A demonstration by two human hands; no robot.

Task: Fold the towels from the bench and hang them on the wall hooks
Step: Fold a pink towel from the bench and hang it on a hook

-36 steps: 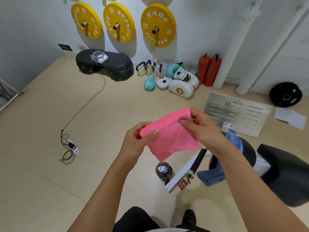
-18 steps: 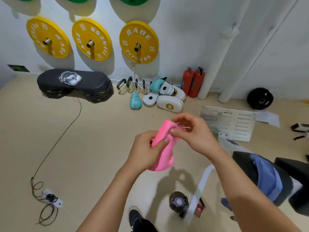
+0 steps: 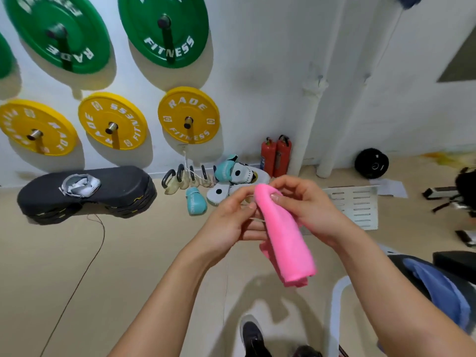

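Note:
A pink towel (image 3: 286, 243), folded into a narrow strip, hangs in front of me. My right hand (image 3: 309, 207) pinches its top end with thumb and fingers. My left hand (image 3: 231, 220) holds the towel's left edge near the top, fingers curled behind it. A blue towel (image 3: 438, 287) lies draped over the black bench (image 3: 453, 261) at the lower right. A dark blue thing at the top right corner (image 3: 408, 0) hangs on the wall; no hook is plainly visible.
Green and yellow weight plates (image 3: 188, 114) hang on wall pegs. On the floor along the wall lie a black step platform (image 3: 85, 189), kettlebells, boxing gloves (image 3: 195, 202), two red extinguishers (image 3: 275, 155) and a metal plate (image 3: 358, 202). A cable (image 3: 85, 266) runs across the floor.
The open pink towel has been folded into a narrow hanging strip. My view has lifted toward the wall, bringing the green plates into sight.

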